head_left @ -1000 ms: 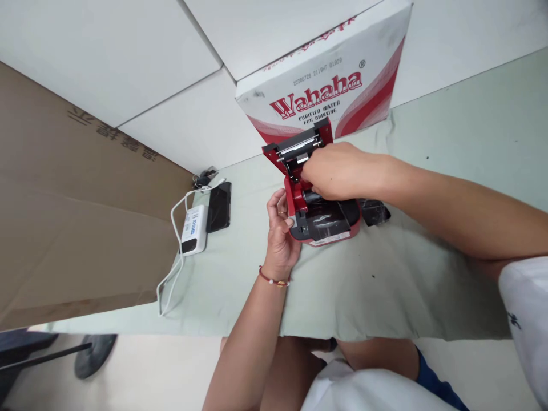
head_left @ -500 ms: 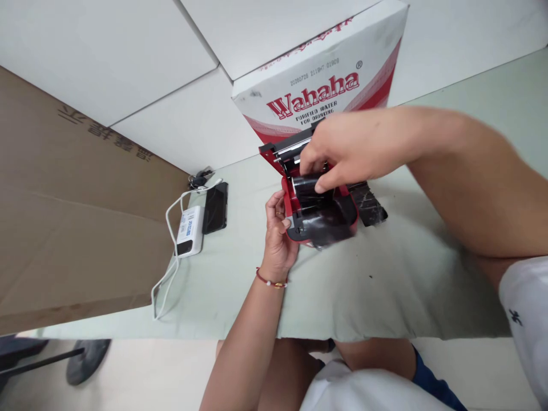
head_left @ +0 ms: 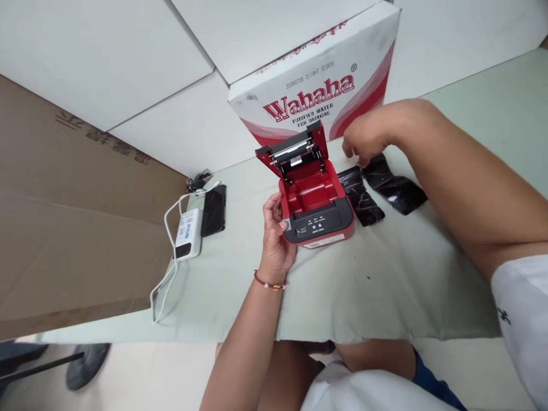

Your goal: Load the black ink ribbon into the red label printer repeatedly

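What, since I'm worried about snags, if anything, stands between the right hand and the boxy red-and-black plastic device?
Only one flat, glossy black film strip lies between the right hand and the boxy red-and-black plastic device, on the pale green cloth; nothing upright visibly intervenes.

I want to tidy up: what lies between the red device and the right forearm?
The head view shows a creased black strip beside the red device and a wavy black strip nearer the right forearm.
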Demonstrator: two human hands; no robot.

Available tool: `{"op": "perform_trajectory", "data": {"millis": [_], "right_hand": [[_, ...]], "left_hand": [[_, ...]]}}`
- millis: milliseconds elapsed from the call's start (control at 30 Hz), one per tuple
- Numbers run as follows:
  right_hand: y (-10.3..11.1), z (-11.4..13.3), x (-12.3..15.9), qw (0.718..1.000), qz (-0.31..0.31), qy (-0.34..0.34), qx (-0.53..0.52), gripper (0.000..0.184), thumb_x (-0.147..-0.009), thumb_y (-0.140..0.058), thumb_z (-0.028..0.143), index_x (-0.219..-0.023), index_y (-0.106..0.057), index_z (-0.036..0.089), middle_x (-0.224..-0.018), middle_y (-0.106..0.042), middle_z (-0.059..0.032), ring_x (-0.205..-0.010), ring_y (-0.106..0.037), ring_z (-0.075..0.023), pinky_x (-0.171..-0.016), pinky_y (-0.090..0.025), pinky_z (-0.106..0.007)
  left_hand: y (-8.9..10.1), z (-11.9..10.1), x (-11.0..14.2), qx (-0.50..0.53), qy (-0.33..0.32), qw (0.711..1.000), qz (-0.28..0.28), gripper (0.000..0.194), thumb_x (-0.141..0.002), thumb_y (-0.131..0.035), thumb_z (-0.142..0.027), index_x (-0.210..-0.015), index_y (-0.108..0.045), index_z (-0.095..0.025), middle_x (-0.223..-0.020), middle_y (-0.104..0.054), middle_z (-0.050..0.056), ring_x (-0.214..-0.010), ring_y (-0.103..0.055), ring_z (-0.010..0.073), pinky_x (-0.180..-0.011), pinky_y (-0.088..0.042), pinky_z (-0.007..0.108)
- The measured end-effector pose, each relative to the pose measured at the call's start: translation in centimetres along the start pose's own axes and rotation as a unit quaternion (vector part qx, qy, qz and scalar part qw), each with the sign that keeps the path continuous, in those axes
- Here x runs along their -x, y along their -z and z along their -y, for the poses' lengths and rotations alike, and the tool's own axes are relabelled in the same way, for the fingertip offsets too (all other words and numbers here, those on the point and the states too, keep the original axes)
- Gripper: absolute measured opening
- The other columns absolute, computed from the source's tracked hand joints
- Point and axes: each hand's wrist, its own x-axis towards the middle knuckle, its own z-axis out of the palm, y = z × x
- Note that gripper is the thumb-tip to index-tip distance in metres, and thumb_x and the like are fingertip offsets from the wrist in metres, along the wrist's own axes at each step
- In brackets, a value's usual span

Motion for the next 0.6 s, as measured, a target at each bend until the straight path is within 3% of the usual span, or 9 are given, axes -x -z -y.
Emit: {"op": "perform_trajectory", "data": {"millis": [100,233,333,433,533,600], "right_hand": [[-0.3,1.4,0.2,0.997,0.041,0.053,0.047,0.051,-0.09,-0.082,0.019,-0.138,-0.075,0.001,-0.135,-0.076,-0.017,-0.128,-0.067,-0.0259,-0.092,-0.038,-0.034],[-1.2,2.3,-0.5,0.997,0.067,0.029,0.034,0.039,-0.084,-0.087,0.015,-0.122,-0.084,0.008,-0.125,-0.08,-0.0152,-0.114,-0.072,-0.0266,-0.092,-0.043,-0.037],[-1.2,2.2,-0.3,0.995,0.072,0.039,0.05,0.033,-0.087,-0.082,0.015,-0.119,-0.085,0.008,-0.119,-0.081,-0.0122,-0.108,-0.071,-0.0224,-0.088,-0.042,-0.036],[0.0,0.9,1.8,0.992,0.08,0.09,0.047,0.032,-0.088,-0.084,0.016,-0.118,-0.084,0.007,-0.109,-0.08,-0.0072,-0.103,-0.068,-0.0179,-0.086,-0.038,-0.033],[1.8,-1.0,5.2,0.981,0.099,0.162,-0.034,0.021,-0.092,-0.084,0.023,-0.107,-0.084,0.008,-0.104,-0.079,-0.0013,-0.098,-0.066,-0.0131,-0.085,-0.037,-0.03],[2.7,-1.8,7.3,0.974,0.101,0.194,-0.066,0.025,-0.097,-0.078,0.031,-0.105,-0.084,0.008,-0.102,-0.078,0.0033,-0.094,-0.064,-0.0076,-0.083,-0.035,-0.028]], "left_hand": [[0.0,0.0,0.0,0.008,0.002,1.0,-0.006,0.059,-0.079,-0.09,-0.042,-0.134,-0.07,-0.039,-0.147,-0.063,0.002,-0.131,-0.062,0.0238,-0.113,-0.058,0.037],[0.1,0.1,-0.1,0.0,-0.002,1.0,0.001,0.06,-0.08,-0.09,-0.044,-0.136,-0.068,-0.039,-0.148,-0.062,0.002,-0.134,-0.061,0.0242,-0.112,-0.057,0.037],[0.2,0.3,-0.2,-0.004,-0.007,1.0,0.0,0.061,-0.078,-0.091,-0.045,-0.135,-0.069,-0.039,-0.151,-0.061,0.002,-0.137,-0.06,0.0247,-0.107,-0.058,0.034],[0.2,0.4,-0.3,-0.001,-0.008,1.0,-0.003,0.061,-0.078,-0.092,-0.045,-0.134,-0.069,-0.039,-0.15,-0.062,0.002,-0.137,-0.061,0.0246,-0.107,-0.058,0.034],[0.1,0.4,-0.3,0.008,-0.011,1.0,-0.003,0.061,-0.078,-0.092,-0.044,-0.134,-0.069,-0.038,-0.148,-0.064,0.001,-0.136,-0.062,0.0238,-0.11,-0.057,0.034],[0.0,0.4,-0.3,0.012,-0.013,1.0,-0.007,0.06,-0.078,-0.091,-0.043,-0.133,-0.07,-0.038,-0.147,-0.064,0.001,-0.136,-0.062,0.0234,-0.111,-0.056,0.034]]}}
